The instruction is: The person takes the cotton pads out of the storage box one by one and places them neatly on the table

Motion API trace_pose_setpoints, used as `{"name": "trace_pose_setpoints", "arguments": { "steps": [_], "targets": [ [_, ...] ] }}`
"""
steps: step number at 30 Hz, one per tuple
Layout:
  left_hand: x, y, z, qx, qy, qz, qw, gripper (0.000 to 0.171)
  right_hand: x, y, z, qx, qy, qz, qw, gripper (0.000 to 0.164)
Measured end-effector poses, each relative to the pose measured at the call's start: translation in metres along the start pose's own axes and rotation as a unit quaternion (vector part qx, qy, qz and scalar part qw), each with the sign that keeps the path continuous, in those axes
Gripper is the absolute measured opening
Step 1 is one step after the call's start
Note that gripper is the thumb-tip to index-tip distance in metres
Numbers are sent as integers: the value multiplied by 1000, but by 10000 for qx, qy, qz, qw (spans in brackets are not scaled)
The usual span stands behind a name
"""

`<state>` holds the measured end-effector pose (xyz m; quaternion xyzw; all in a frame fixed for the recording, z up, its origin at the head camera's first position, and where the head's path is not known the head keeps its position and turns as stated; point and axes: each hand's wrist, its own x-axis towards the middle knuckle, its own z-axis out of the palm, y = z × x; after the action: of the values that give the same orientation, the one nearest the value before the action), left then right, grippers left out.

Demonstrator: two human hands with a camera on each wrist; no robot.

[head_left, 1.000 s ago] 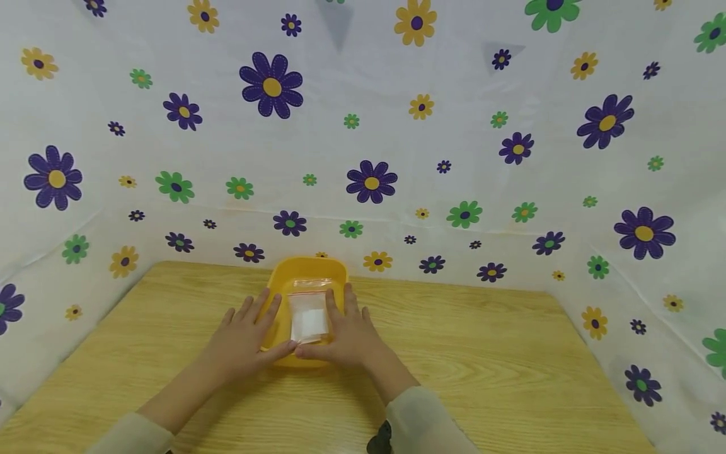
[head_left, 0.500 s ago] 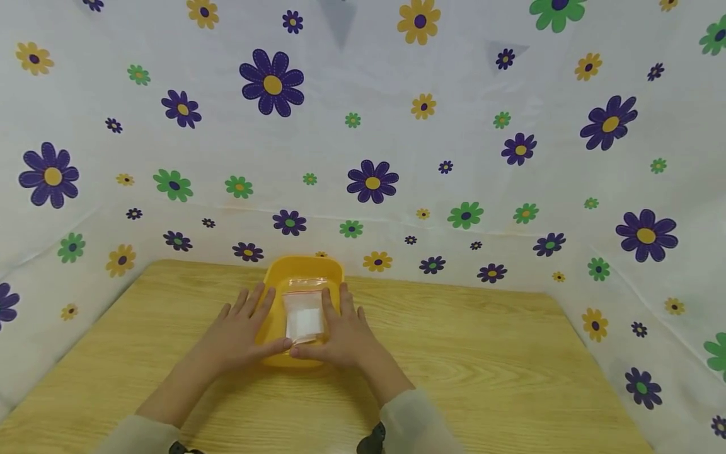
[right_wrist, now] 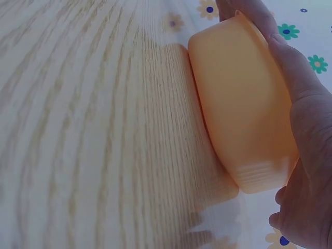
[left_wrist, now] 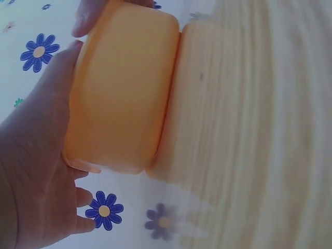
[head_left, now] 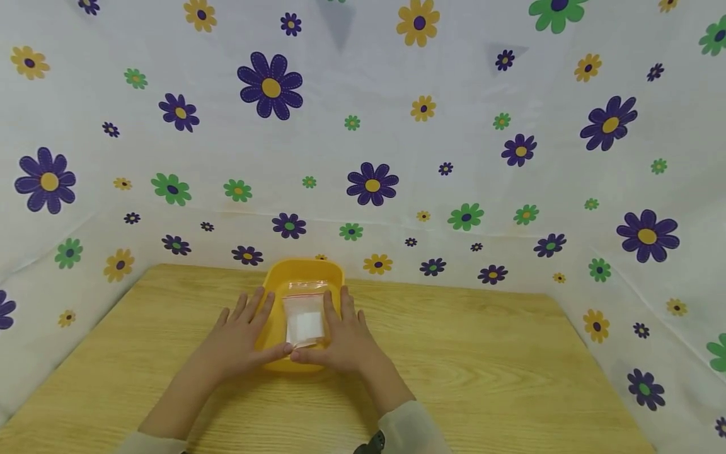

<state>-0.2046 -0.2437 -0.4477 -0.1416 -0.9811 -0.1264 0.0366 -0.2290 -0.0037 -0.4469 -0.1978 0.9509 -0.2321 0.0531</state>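
In the head view a yellow plastic basin [head_left: 305, 271] stands on the table, close to the back curtain. Inside it lies a clear zip bag [head_left: 305, 308] with a red seal line and a white square piece in it. My left hand [head_left: 235, 343] rests along the basin's left rim, fingers spread and straight. On the opposite rim lies my right hand [head_left: 347, 343], its fingers also straight. Both thumbs extend along the near rim, tips almost meeting. The left wrist view shows the basin's side wall [left_wrist: 124, 88] beside the left palm.
A wood-grain table [head_left: 482, 359] extends to both sides of the basin. White curtains [head_left: 397, 139] with purple, green and yellow flowers surround it at the back and sides. Dark wrist devices [head_left: 371, 443] show near the sleeves.
Basin, bag and both hands appear slightly farther left in the head view than one second ago, with a small shift of the camera. Both hands keep the same pose on the rim.
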Motion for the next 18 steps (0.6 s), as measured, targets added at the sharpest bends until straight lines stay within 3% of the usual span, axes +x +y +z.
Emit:
{"name": "trace_pose_setpoints", "arguments": {
  "steps": [9, 13, 16, 18],
  "targets": [
    [0, 2, -2, 44, -27, -21, 10000, 108, 0, 0, -2, 18, -62, 29, 10000, 129],
    [-1, 3, -4, 125, 27, -18, 9999, 108, -1, 0, -6, 92, -117, -58, 9999, 120],
    [-1, 3, -4, 141, 50, 17, 9999, 110, -2, 1, -12, 398, -189, -71, 9990, 110],
    [-1, 2, -3, 147, 39, 52, 9999, 113, -2, 2, -17, 899, -175, -58, 9958, 101]
  ]
}}
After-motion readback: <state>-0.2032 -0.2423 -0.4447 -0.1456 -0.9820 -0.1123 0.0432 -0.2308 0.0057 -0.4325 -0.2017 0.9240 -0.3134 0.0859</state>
